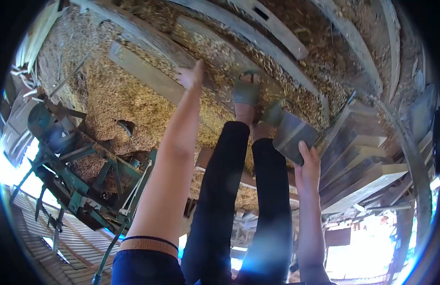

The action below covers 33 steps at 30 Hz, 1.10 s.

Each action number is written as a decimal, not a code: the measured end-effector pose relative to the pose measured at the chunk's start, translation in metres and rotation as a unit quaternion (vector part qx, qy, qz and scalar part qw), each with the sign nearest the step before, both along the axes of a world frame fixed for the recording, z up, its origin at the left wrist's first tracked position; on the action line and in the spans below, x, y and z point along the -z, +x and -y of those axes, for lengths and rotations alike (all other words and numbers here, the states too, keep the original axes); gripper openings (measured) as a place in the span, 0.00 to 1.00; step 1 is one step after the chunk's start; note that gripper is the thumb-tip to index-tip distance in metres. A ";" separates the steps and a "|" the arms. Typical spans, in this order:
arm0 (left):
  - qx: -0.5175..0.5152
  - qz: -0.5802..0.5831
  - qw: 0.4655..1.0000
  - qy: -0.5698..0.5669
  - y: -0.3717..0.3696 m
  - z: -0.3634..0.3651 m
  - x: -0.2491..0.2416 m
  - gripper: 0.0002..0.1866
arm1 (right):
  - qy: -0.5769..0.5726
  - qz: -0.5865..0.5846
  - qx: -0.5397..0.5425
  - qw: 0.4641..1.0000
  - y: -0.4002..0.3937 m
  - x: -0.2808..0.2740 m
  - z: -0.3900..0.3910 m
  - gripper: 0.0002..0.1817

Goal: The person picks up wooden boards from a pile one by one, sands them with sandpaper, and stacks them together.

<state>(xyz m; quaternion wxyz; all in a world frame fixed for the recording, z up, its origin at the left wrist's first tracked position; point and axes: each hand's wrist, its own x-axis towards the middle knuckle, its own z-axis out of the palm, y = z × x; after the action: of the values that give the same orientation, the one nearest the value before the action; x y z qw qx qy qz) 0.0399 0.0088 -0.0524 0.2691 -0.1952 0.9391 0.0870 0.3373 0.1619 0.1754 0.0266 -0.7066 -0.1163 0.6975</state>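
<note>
My right hand [308, 167] grips the near edge of a short, flat, grey-brown wooden board [296, 135], with the thumb on its upper face. This board hangs beside my right leg and overlaps my right foot in view. My left hand [191, 77] reaches forward with its fingers apart and holds nothing. It is nearest a long weathered beam [158, 45] and the end of a pale plank [146, 71] lying in the shavings. My sandalled left foot [246, 90] stands just right of that hand.
Wood shavings [120, 104] cover the ground. A green metal machine frame [82, 166] stands at the left. Thick stacked timbers [357, 156] lie at the right. Long curved slabs [248, 38] stretch across the far side. A small dark curved piece [126, 126] rests on the shavings.
</note>
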 end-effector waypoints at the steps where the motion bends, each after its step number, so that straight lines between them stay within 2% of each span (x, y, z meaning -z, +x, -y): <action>1: -0.002 -0.018 0.996 -0.093 0.001 -0.002 0.001 0.53 | -0.001 -0.014 0.015 1.000 0.002 0.004 0.004 0.15; 2: 0.006 -0.014 0.996 -0.093 0.000 0.000 0.005 0.53 | -0.001 -0.009 0.023 1.000 0.005 0.009 0.008 0.15; 4: -0.067 -0.003 0.993 -0.094 -0.011 -0.007 0.007 0.50 | -0.007 -0.034 0.033 0.999 0.008 0.017 0.015 0.13; 5: -0.060 -0.008 0.994 -0.089 -0.013 -0.012 0.003 0.50 | -0.002 -0.038 0.040 0.998 0.006 0.018 0.015 0.13; 7: -0.129 -0.014 0.991 0.040 -0.010 -0.014 -0.009 0.47 | -0.010 -0.035 0.076 0.996 0.005 0.013 0.015 0.11; 8: -0.123 -0.025 0.990 0.059 -0.009 -0.020 -0.017 0.41 | -0.006 -0.037 0.079 0.996 0.006 0.008 0.014 0.11; 9: -0.120 -0.027 0.990 0.064 -0.008 -0.027 -0.027 0.41 | -0.008 -0.034 0.070 0.997 0.007 0.003 0.012 0.12; 11: -0.168 0.035 0.957 0.235 -0.004 -0.049 -0.061 0.36 | 0.003 -0.043 0.064 0.997 0.007 -0.009 0.005 0.12; 13: -0.205 0.183 0.907 0.318 -0.013 -0.094 -0.119 0.34 | 0.017 -0.044 0.088 0.995 0.005 -0.025 0.002 0.14; 14: -0.198 0.208 0.895 0.341 -0.016 -0.120 -0.144 0.34 | 0.015 -0.053 0.094 0.994 0.007 -0.031 0.002 0.16; 17: -0.212 0.153 0.898 0.355 -0.011 -0.224 -0.197 0.33 | 0.032 -0.054 0.106 0.992 0.003 -0.054 -0.012 0.16; 19: -0.175 0.136 0.875 0.430 -0.013 -0.291 -0.224 0.32 | 0.055 -0.070 0.105 0.991 0.002 -0.068 -0.025 0.17; 21: -0.022 0.067 0.896 0.438 -0.016 -0.339 -0.209 0.23 | 0.082 -0.081 0.107 0.988 0.002 -0.073 -0.034 0.18; 23: 0.158 0.087 0.893 0.413 -0.020 -0.357 -0.216 0.22 | 0.090 -0.064 0.114 0.987 -0.003 -0.092 -0.048 0.16; 24: 0.226 0.137 0.869 0.418 -0.014 -0.355 -0.237 0.23 | 0.097 -0.070 0.117 0.986 -0.002 -0.100 -0.053 0.16; 25: 0.261 0.135 0.837 0.462 0.001 -0.346 -0.260 0.27 | 0.095 -0.065 0.128 0.985 0.001 -0.107 -0.055 0.16; 26: 0.310 0.094 0.803 0.500 0.015 -0.325 -0.235 0.30 | 0.094 -0.061 0.139 0.984 0.002 -0.116 -0.056 0.16; 27: 0.311 0.210 0.808 0.454 0.025 -0.313 -0.309 0.31 | 0.106 -0.069 0.145 0.981 0.004 -0.127 -0.056 0.16; 28: 0.259 0.187 0.795 0.516 0.048 -0.280 -0.295 0.31 | 0.085 -0.060 0.142 0.984 0.006 -0.138 -0.057 0.19; 29: 0.446 0.158 0.791 0.387 0.053 -0.259 -0.304 0.28 | 0.068 -0.051 0.139 0.987 0.009 -0.150 -0.060 0.21; 30: 0.415 0.226 0.782 0.406 0.062 -0.230 -0.324 0.13 | 0.065 -0.043 0.150 0.986 0.012 -0.163 -0.061 0.22; 31: 0.419 0.193 0.801 0.381 0.082 -0.190 -0.310 0.14 | 0.065 -0.038 0.163 0.984 0.011 -0.183 -0.064 0.22; 32: 0.441 0.226 0.792 0.358 0.096 -0.152 -0.297 0.14 | 0.075 -0.053 0.172 0.981 0.014 -0.199 -0.066 0.22; 33: 0.449 0.287 0.787 0.312 0.099 -0.145 -0.354 0.15 | 0.086 -0.072 0.181 0.977 0.016 -0.213 -0.070 0.22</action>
<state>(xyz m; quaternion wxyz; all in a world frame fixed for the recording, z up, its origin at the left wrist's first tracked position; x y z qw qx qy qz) 0.1393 0.1538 0.3019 0.5814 0.3269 0.7219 0.1842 0.3531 0.2314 0.3886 0.2216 -0.6591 -0.0441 0.7173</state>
